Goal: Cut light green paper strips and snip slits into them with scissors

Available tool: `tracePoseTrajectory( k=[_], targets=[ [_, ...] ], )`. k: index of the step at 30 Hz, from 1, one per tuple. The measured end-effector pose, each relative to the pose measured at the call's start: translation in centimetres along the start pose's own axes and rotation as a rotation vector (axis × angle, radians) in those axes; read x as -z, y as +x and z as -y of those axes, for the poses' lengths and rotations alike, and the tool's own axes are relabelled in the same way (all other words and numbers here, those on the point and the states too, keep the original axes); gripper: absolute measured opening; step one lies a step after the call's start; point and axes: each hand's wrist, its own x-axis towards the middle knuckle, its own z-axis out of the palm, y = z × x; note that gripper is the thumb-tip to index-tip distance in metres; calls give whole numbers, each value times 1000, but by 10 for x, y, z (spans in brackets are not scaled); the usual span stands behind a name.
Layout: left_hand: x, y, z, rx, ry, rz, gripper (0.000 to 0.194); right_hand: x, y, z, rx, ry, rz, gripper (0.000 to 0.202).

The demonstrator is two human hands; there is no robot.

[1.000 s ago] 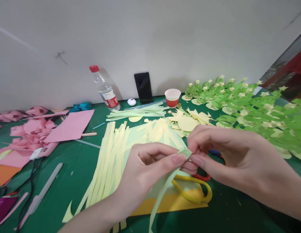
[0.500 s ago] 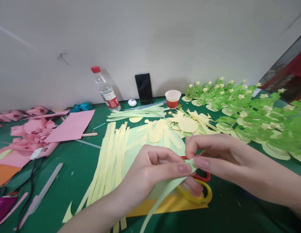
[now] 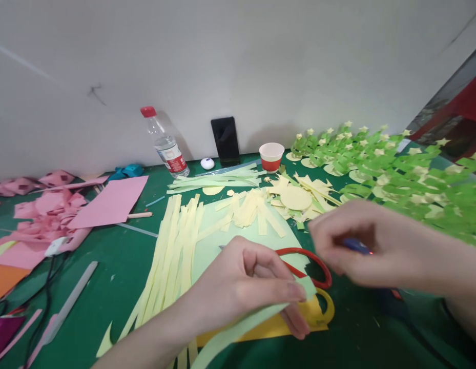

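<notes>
A pale green paper strip (image 3: 238,333) is pinched between thumb and fingers of the left hand (image 3: 249,287). Just right of it, the blurred right hand (image 3: 360,246) is curled around a small blue object (image 3: 356,246), above the scissors (image 3: 314,277) on the surface (image 3: 118,256).

Around the scissors (image 3: 310,266), open passage was scarce. Left of them lay yellow paper strips (image 3: 176,246), beyond them a heap of yellow scraps (image 3: 295,195), and right of them green paper trees (image 3: 407,179) crowded the table (image 3: 118,261). Bare green table showed only nearer than the scissors, toward the right edge.
</notes>
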Motion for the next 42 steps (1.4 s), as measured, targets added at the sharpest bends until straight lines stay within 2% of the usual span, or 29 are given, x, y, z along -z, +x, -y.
tracePoseTrajectory(
  k=[2, 3, 5, 8, 13, 20, 24, 27, 30, 37, 42],
  targets=[
    [1, -1, -2, -26, 31, -17, 14, 5, 1, 1, 18, 25, -147, 22],
    [2, -1, -3, -36, 43, -26, 14, 6, 1, 2, 7, 30, -171, 21],
    [1, -1, -4, -39, 53, -40, 14, 4, 2, 4, -22, 2, -119, 17],
    [0, 0, -4, -10, 43, -42, 11, -6, 3, 7, -33, -86, 39, 19],
    [-1, 2, -3, 34, -2, 21, 11, -11, 2, 6, -55, -94, 67, 22],
    [4, 3, -4, 56, 6, 90, 19, 12, 4, -4, -133, 111, 192, 20],
    [7, -1, -6, 79, 52, 104, 25, 30, 5, -10, -156, 186, 188, 25],
    [7, -3, -8, 75, 140, 74, 26, 34, 7, -12, -203, 180, 191, 26],
    [4, -5, -10, 74, 238, 41, 24, 28, 10, -10, -220, 104, 163, 22],
    [2, -5, -6, 108, 371, 5, 26, -6, 11, 0, -88, 2, 90, 16],
    [5, -5, -3, 65, 654, -60, 32, -19, 10, 0, -109, 5, 60, 12]
  ],
)
